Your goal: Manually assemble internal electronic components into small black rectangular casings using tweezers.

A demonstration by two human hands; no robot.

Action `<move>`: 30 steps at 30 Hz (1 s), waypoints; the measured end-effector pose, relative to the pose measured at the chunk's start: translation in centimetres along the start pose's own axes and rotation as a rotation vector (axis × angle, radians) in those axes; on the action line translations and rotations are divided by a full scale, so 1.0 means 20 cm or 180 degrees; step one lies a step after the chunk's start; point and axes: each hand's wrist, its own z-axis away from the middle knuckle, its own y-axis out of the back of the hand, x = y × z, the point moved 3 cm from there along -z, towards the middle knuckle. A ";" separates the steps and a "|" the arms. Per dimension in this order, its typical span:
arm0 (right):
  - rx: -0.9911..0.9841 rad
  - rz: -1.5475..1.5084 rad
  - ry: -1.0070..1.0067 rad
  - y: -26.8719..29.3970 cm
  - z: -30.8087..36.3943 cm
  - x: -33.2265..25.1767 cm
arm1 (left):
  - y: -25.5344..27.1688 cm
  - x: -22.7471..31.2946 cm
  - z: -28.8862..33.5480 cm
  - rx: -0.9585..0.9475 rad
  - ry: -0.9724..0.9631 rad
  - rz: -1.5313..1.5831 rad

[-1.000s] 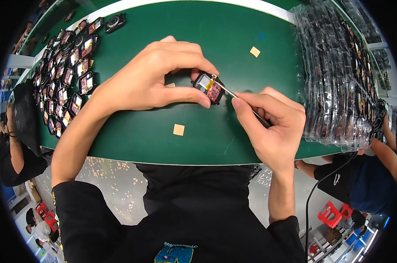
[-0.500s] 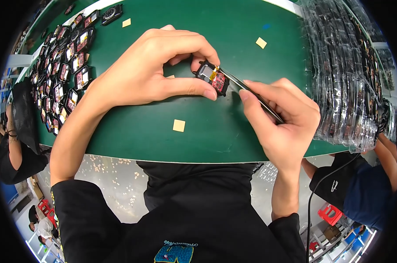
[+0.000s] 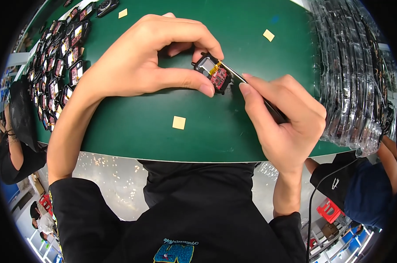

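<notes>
Between the thumb and fingers of my left hand (image 3: 168,61) is an opened smartwatch case (image 3: 212,72). It is black, with a silvery block, yellow tape and a red circuit board inside, tilted over the green table. My right hand (image 3: 286,114) pinches a pair of dark metal tweezers (image 3: 233,74). The tweezers slant up to the left, and their tips meet the case's upper right edge near the yellow tape. What the tips grip, if anything, is too small to tell.
Many similar opened watch cases (image 3: 59,68) crowd the table's left side. Tall stacks of clear plastic trays (image 3: 347,87) line the right. Small yellow paper squares (image 3: 178,122) lie on the green table (image 3: 207,140). Other people (image 3: 356,184) sit at both sides.
My view has shifted slightly. My left hand and the watch case sit a little higher in the picture. The tweezers stay at the case's upper right edge.
</notes>
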 end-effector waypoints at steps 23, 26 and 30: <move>-0.0352 -0.0387 -0.0488 0.02 0.01 0.02 | 0.02 0.02 0.00 -0.0172 0.0099 0.0043; -0.0345 -0.0362 -0.0432 0.02 0.01 0.02 | 0.02 0.03 -0.01 -0.0194 -0.0014 0.0027; -0.0269 -0.0378 -0.0398 0.02 0.01 0.02 | 0.01 0.01 -0.01 -0.0202 -0.0275 0.0102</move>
